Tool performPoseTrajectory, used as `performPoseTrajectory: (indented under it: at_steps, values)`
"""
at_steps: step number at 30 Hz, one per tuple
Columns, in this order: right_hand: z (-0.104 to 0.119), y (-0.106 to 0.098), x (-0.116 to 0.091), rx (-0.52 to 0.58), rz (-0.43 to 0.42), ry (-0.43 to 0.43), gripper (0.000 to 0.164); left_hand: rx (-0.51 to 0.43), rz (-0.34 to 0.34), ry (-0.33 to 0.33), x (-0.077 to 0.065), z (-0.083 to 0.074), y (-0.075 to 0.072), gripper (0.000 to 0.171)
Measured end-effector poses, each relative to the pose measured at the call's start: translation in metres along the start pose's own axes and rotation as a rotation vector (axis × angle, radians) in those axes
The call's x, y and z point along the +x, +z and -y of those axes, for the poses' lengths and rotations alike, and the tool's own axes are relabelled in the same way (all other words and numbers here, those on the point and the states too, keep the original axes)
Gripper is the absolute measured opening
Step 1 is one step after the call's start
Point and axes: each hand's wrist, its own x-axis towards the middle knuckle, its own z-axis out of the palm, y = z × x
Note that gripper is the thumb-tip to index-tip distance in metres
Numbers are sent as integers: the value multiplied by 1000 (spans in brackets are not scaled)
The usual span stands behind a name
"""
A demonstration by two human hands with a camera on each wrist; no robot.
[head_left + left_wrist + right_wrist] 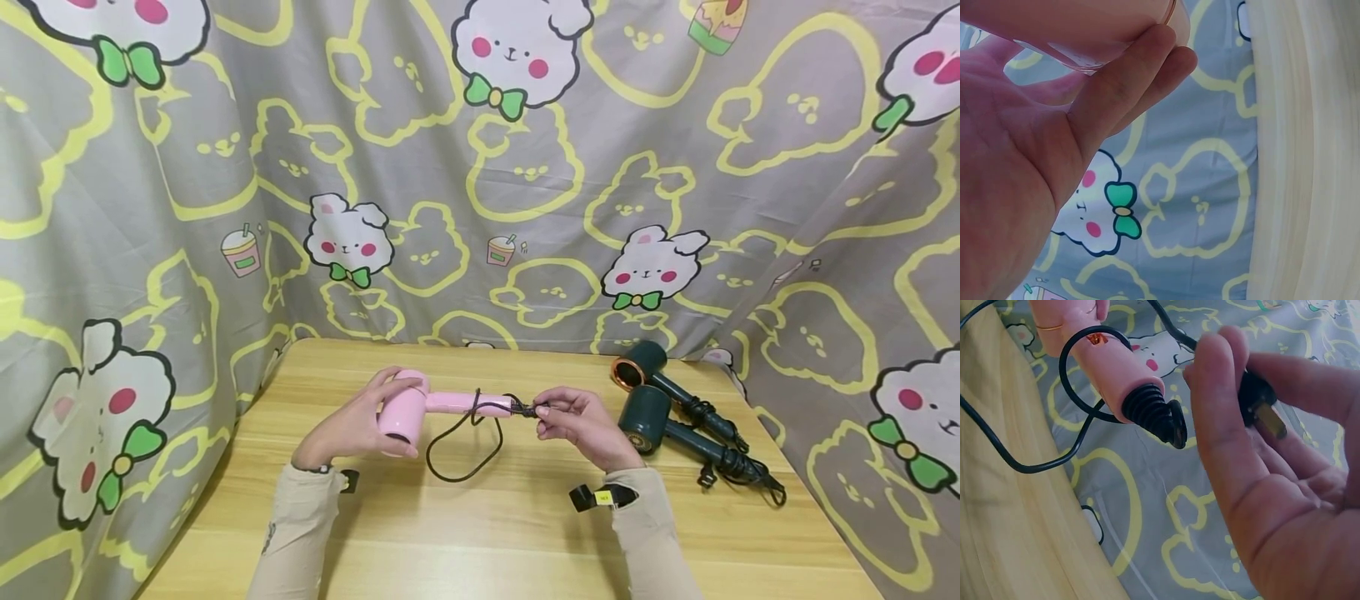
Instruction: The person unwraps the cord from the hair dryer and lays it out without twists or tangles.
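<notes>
The left hand [348, 427] held the pink dryer [403, 407] over the bench [450, 533], its grip spread wide, fingers and thumb curved round the barrel [399, 422]. The right hand [588, 425] had its grip nearly closed, pinching the plug [1255, 394] near the handle [1116, 369]. The black cord [1035, 469] looped round the handle. Two dark dryers [647, 412] lay on the right.

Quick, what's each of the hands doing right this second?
Left hand: holding the pink hair dryer by its wide barrel.
Right hand: pinching the black plug of its cord.
</notes>
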Motion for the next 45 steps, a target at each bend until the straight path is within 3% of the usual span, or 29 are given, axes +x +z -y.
performPoseTrajectory:
  at_steps: [4,17,22,25,31,40,45]
  values:
    - [-1,-1,0,-13,41,26,16,-5,-2,3,0,0,0,101]
    - [-6,-6,1,17,208,-6,15,-17,-4,-9,-1,1,-2,102]
    - [-8,-7,2,25,222,17,15,-21,-11,-1,-1,2,-3,101]
    - [-11,-9,2,-30,198,53,14,-25,-12,-4,-2,0,-4,100]
    - [-18,-14,3,-177,201,140,36,-29,-13,-11,-2,1,-4,101]
    - [-30,-19,6,-389,189,142,29,-24,-10,-17,-3,1,-5,102]
    - [-38,-18,9,-392,147,164,24,-18,-6,-11,-3,-2,-5,102]
